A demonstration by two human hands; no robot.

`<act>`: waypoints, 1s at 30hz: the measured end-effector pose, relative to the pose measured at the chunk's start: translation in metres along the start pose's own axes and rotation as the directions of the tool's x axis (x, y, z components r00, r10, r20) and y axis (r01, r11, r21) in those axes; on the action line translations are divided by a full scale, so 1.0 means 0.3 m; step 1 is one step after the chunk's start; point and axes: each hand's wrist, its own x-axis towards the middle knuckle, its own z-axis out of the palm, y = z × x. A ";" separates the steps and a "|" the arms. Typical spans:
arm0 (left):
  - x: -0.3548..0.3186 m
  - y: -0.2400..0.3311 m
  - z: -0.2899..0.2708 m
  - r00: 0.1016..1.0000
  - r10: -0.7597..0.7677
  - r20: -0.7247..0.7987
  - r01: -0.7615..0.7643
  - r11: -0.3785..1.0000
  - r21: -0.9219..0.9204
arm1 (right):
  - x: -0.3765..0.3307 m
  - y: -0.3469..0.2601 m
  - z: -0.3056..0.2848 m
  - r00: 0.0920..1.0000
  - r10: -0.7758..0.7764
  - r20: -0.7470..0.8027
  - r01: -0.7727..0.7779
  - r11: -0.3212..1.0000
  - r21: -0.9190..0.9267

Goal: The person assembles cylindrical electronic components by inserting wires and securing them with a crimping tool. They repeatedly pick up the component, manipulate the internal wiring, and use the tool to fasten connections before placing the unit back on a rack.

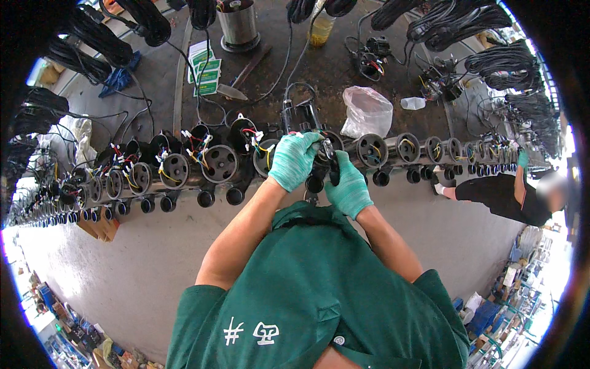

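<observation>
In green knit gloves, both my hands meet at a row of dark cylindrical metal housings along the bench's near edge. My left hand point(295, 158) is closed in a pinch beside the housing in front of me; a bit of red shows by its fingers, but what they hold is hidden. My right hand point(349, 186) is wrapped round dark-handled pliers point(334, 167), whose metal head reaches toward my left fingertips. Just beyond stands a black part with a cable point(303, 115). To the left, a housing point(220, 163) has coloured wires with white connectors point(253, 138) near it.
A clear plastic bag point(367, 112), a knife point(232, 93), green-and-white cards point(206, 77), a metal cylinder point(238, 26) and a jar of yellowish liquid point(321, 29) stand or lie on the bench. Coiled black cables point(458, 26) line its far side. Another person point(507, 195) works at the right.
</observation>
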 end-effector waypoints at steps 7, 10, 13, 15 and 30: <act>0.001 -0.021 0.016 0.999 0.041 -0.030 -0.043 0.997 -0.070 | 0.018 0.033 -0.007 1.000 -0.023 0.015 0.024 0.999 -0.044; 0.005 -0.013 0.005 0.999 0.040 0.011 -0.039 0.997 -0.064 | 0.007 0.011 -0.043 0.995 -0.099 -0.006 0.099 0.994 0.045; 0.000 -0.012 -0.001 0.999 0.043 0.007 -0.043 0.996 -0.075 | 0.013 -0.026 -0.080 0.996 -0.067 0.057 0.062 0.994 0.086; 0.002 -0.014 0.002 0.999 0.037 0.012 -0.036 0.997 -0.061 | 0.020 -0.016 -0.080 0.995 -0.087 0.040 0.088 0.996 -0.020; 0.000 -0.021 0.006 0.999 0.034 -0.003 -0.034 0.997 -0.065 | 0.029 0.001 -0.052 0.996 -0.081 0.020 0.083 0.991 -0.101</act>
